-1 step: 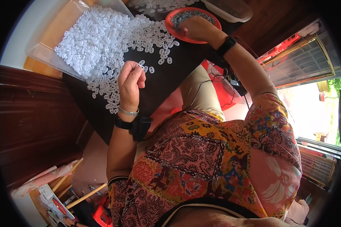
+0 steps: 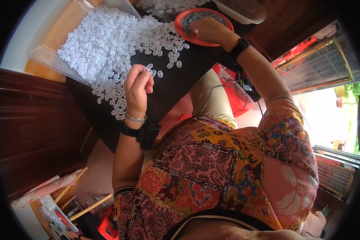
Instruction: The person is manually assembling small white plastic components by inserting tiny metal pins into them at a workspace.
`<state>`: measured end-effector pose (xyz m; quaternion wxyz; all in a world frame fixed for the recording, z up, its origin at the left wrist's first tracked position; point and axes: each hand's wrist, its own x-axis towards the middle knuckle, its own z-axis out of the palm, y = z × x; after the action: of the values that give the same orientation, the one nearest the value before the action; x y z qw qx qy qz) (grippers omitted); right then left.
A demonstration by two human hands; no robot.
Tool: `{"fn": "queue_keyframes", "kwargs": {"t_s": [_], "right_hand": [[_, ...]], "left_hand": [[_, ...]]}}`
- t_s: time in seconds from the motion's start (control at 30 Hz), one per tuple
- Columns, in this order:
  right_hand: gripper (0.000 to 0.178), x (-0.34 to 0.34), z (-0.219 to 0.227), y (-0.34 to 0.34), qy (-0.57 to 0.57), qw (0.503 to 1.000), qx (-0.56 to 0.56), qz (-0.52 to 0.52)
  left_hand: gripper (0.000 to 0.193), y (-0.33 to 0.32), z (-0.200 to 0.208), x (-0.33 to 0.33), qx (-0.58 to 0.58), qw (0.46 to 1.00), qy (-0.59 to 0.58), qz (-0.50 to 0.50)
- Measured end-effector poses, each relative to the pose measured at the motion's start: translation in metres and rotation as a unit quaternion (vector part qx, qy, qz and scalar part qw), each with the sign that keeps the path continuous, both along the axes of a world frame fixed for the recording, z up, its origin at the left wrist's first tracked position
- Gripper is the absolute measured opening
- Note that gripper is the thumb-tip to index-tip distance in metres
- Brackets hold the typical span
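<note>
My left hand (image 2: 138,86) is raised over the black table, thumb and fingers closed in a pinch. A small white oval plastic piece with holes (image 2: 148,70) pokes out from its fingertips. Close by, a few similar white pieces (image 2: 160,74) lie loose on the table. My right hand (image 2: 212,30) reaches into a red plate (image 2: 204,41) of small grey metal parts (image 2: 192,18). Its fingers are bent down into these parts, and the fingertips are mostly hidden, so I cannot make out what they grip.
A clear plastic bin (image 2: 48,56) lies tipped at the left, a large heap of white pieces (image 2: 100,40) spilling from it onto the black table (image 2: 164,94). Behind the plate stands a translucent tray (image 2: 244,11). A black cable (image 2: 210,93) hangs over my leg.
</note>
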<state>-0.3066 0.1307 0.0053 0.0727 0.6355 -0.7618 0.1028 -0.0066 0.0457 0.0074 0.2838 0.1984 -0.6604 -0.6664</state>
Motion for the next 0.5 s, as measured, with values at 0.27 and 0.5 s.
{"fn": "queue_keyframes", "kwargs": {"t_s": [0.27,0.5], "right_hand": [[0.015,-0.031,0.01,0.013,-0.151,0.987,-0.037,-0.034],[0.019,-0.013,0.026,0.018,-0.062,0.998,0.029,-0.01]], "left_hand": [[0.014,-0.003,0.001,0.001,0.002,1.0,0.005,0.014],[0.014,-0.003,0.0,0.001,0.009,1.0,0.004,0.018]]}}
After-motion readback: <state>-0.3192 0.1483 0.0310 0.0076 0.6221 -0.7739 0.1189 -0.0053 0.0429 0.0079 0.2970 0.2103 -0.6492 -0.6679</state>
